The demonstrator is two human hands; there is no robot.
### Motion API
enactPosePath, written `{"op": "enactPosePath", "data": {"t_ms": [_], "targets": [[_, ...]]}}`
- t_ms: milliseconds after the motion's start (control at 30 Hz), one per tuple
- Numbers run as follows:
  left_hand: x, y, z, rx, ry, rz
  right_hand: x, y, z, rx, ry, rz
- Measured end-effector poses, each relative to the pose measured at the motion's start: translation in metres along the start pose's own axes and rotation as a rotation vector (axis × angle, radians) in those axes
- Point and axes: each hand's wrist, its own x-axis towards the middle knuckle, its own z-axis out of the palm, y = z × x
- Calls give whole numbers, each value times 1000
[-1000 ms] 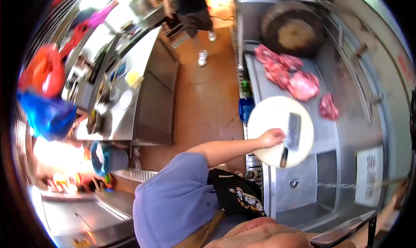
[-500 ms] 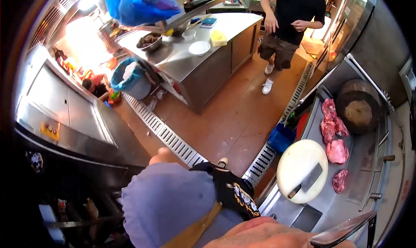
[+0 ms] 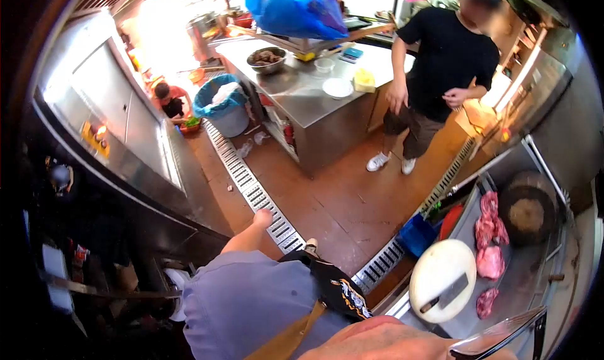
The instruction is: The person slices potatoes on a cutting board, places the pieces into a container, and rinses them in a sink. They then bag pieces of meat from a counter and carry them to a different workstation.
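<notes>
My left hand [image 3: 263,218] hangs low over the floor drain grating [image 3: 257,196], at the end of a bent bare forearm below a grey-blue sleeve [image 3: 245,291]. It is small and foreshortened, so its fingers cannot be made out, and nothing shows in it. My right hand is out of sight. A black apron [image 3: 333,284] with a print covers my front. To the right, a cleaver [image 3: 452,289] lies on a round white cutting board [image 3: 428,269]. Pieces of raw meat [image 3: 491,261] sit beside the board on a metal counter.
A person in a black T-shirt [image 3: 450,61] stands beside the steel table [image 3: 302,111]. Another person [image 3: 170,99] crouches near a lined bin [image 3: 234,118]. A blue bin [image 3: 416,234] stands by the board, and a blue bag [image 3: 296,11] hangs above the table.
My view has tilted up and turned left. More of my left forearm shows. The person in black has moved from a stride to standing with both feet down.
</notes>
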Motion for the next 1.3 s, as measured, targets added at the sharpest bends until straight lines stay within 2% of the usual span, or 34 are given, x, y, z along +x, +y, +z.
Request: {"op": "enactPosePath", "data": {"t_ms": [33, 67, 100, 133, 233, 300, 333, 400, 433, 467, 500, 533, 600, 700, 733, 800, 867, 900, 967, 1000, 1033, 1067, 1100, 1133, 1167, 1200, 1233, 1267, 1300], "targets": [[33, -14, 10, 178, 24, 233, -5, 3, 6, -12, -22, -1], [14, 22, -26, -162, 68, -24, -11, 5, 12, -22, -43, 4], [26, 21, -36, -192, 116, 5, -17, 7, 19, -35, -66, 15], [21, 34, -62, -271, 108, -73, -23, 6, 25, -48, -86, 24], [67, -15, -54, -276, 174, -148, -41, 6, 38, -104, -119, 44], [104, -71, -27, -443, 118, -255, -46, -1, 45, -154, -97, 22], [94, -74, -40, -396, 71, -293, -48, -5, 52, -182, -72, -11], [114, -124, -17, -258, 104, -302, -51, -31, 68, -231, 26, -137], [112, -136, -11, -389, 109, -361, -50, -49, 81, -250, 79, -204], [120, -166, 5, 28, 53, -124, -48, -78, 95, -313, 95, -284], [119, -172, 2, -3, -41, -276, -56, -121, 105, -97, -26, -182], [116, -174, -16, 177, -239, -194, -59, -139, 132, -21, -125, -141], [129, -200, -12, -184, -157, -401, -67, -177, 185, 92, -415, -26], [174, -212, -28, -423, 11, -554, -74, -187, 288, 148, -942, 158], [196, -210, -43, -429, 27, -558, -75, -185, 320, 154, -1093, 192], [244, -194, -78, -514, 212, -467, -74, -183, 370, 211, -1286, 190], [292, -166, -131, -727, 199, -440, -84, -207, 402, 295, -1331, 186], [329, -157, -154, -647, 209, -391, -90, -219, 424, 384, -1368, 177], [402, -141, -191, -775, 273, -235, -101, -250, 472, 226, -1371, 173], [420, -118, -238, -623, 300, -104, -107, -279, 491, 184, -1395, 168], [452, -106, -263, -750, 410, 40, -114, -312, 507, 158, -1431, 158], [461, -84, -314, -728, 329, 81, -119, -343, 520, 145, -1471, 140], [487, -67, -344, -866, 368, 104, -123, -376, 532, 140, -1511, 112], [499, -43, -384, -857, 443, 116, -128, -407, 541, 144, -1561, 80], [503, -23, -432, -758, 427, 212, -133, -439, 550, 162, -1622, 40], [522, -8, -467, -802, 508, 373, -137, -469, 558, 194, -1690, -5], [542, 2, -509, -753, 429, 369, -141, -496, 562, 242, -1755, -57], [586, 13, -529, -598, 702, 401, -146, -521, 562, 266, -1751, -49], [603, 31, -563, -503, 735, 409, -151, -545, 560, 280, -1744, -26]]}}
